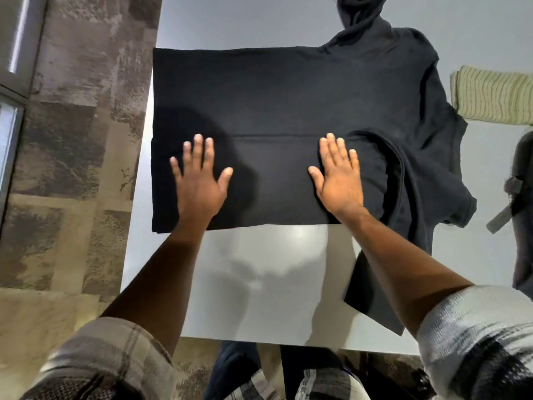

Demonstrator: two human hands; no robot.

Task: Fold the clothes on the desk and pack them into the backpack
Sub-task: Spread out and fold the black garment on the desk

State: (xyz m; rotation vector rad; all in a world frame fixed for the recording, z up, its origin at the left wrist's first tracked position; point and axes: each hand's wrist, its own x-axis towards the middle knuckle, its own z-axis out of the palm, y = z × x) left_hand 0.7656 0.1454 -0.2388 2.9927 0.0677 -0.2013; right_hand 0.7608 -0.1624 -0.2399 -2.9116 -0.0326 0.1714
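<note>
a: with fingers straight and spread, holding nothing, left hand [199,180] and right hand [339,180] press flat on the black shirt [259,96], likely to smooth the near flap.

b: where does it lie?

a: mid desk [259,284], half folded into a rectangle; right part unfolded, bunched. striped cloth [494,95] far right, already folded.

b: backpack [523,197]?

a: at the right edge, probably kept near for packing.
</note>
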